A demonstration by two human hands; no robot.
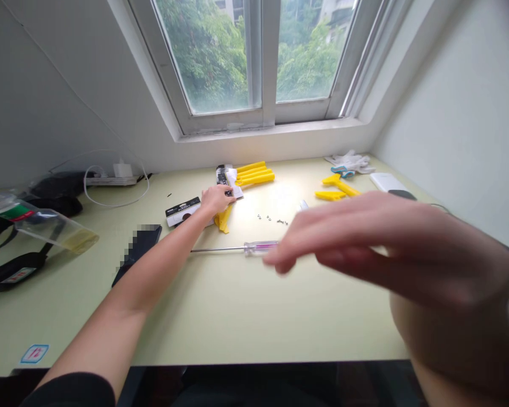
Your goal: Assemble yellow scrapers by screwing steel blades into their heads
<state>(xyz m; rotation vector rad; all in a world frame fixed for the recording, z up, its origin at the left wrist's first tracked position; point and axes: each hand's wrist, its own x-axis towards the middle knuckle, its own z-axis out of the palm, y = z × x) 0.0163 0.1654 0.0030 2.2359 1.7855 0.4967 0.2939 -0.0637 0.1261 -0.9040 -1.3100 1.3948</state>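
Note:
My left hand (pixel 217 199) reaches to the far middle of the table, its fingers curled down over the edge of a black-and-white printed package (pixel 225 176). A yellow plastic piece (pixel 224 220) pokes out from beneath that hand. What the fingers hold, if anything, is hidden. Close to the camera, my right hand (pixel 365 243) is raised and blurred, fingers stretched out, with nothing seen in it. Beyond its fingertips lies a screwdriver (pixel 258 248) with a clear handle, its shaft pointing left. Several small screws (pixel 280 221) are scattered behind the screwdriver.
Yellow plastic pieces lie by the window (pixel 257 174) and at the right (pixel 334 186), near white gloves (pixel 352 162). Left are a black-and-white box (pixel 182 212), a dark pixelated object (pixel 142 249), a tilted clear bottle (pixel 46 223), black straps (pixel 14 274) and a power strip (pixel 112 181).

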